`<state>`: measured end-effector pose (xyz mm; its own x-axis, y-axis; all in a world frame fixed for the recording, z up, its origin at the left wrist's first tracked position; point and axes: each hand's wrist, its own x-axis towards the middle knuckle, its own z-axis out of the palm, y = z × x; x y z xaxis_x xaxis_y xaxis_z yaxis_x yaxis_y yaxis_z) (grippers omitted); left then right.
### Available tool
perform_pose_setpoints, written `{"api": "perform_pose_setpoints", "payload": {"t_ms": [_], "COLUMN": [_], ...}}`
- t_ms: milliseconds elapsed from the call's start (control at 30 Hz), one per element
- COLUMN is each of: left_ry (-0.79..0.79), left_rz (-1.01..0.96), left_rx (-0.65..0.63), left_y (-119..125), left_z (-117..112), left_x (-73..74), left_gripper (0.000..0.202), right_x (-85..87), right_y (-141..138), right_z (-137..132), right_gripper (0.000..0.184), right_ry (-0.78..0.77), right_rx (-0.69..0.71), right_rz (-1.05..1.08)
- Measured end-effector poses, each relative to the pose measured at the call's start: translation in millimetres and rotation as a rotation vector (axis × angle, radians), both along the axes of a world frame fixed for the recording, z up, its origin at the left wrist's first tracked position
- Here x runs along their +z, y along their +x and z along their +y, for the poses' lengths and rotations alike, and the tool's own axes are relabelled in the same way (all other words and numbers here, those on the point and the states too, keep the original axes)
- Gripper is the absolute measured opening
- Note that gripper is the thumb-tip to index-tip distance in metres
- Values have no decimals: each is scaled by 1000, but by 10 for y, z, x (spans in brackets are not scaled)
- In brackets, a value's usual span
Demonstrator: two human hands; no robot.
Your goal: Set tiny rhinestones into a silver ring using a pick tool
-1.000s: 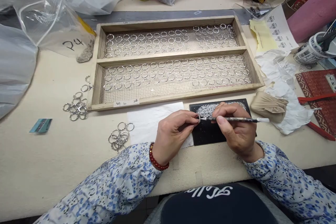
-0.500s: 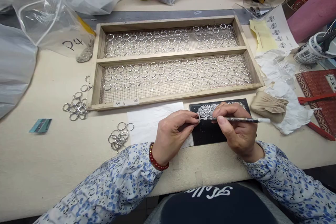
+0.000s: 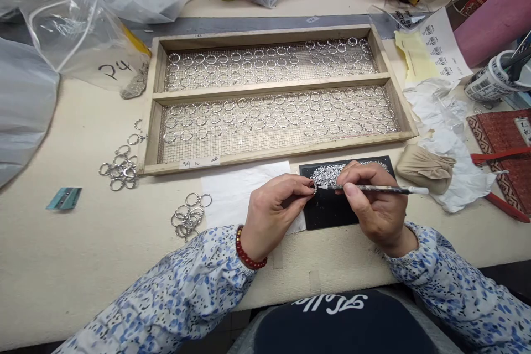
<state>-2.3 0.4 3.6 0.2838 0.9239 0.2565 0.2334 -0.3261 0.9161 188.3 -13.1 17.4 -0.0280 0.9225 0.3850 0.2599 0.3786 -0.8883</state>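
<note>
Between thumb and fingertips, my left hand [image 3: 277, 206] pinches a small silver ring [image 3: 315, 188], mostly hidden by the fingers. My right hand [image 3: 375, 204] grips a slim pencil-like stick [image 3: 384, 189] with a pale end, its pointed tip at the ring. Under both hands lies a black tray [image 3: 327, 213] bearing a heap of tiny shiny stones [image 3: 326, 173]. A white paper sheet [image 3: 232, 193] spreads to the left of the tray. Loose silver rings [image 3: 188, 218] are piled beyond the sheet's left edge.
Behind my hands stands a two-part wooden mesh frame [image 3: 271, 159] with rows of rings. More rings [image 3: 120, 168] lie by its left corner, near a teal packet [image 3: 64, 199]. Right of the tray are a beige cloth bundle [image 3: 427, 168], crumpled tissue [image 3: 468, 177] and red-handled pliers [image 3: 506, 207].
Both hands stay almost in place. The stick in my right hand has shifted very slightly at the ring; everything else looks the same.
</note>
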Motion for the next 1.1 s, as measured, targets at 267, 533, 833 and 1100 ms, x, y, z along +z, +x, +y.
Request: {"api": "perform_pose_setpoints", "payload": {"t_ms": [267,533,833,1100], "left_ry": [-9,-13,-8,4], "left_rz": [2,-12,-11,-12], "left_rx": [-3,-7,-3,-9], "left_y": [-5,-2,3,-6], "left_z": [-3,-5,-3,-7], "left_x": [1,-4,-10,-16], "left_gripper": [12,11,11,10], "right_x": [3,11,12,5], "right_y": [-5,-17,-11,-12], "right_z": [-5,-3,-9,-12], "right_gripper": [7,10,10,10], "right_ry": [-15,-24,-10,-20], "right_rx": [-5,6,7,21], "right_rz": [-32,-4,6,7]}}
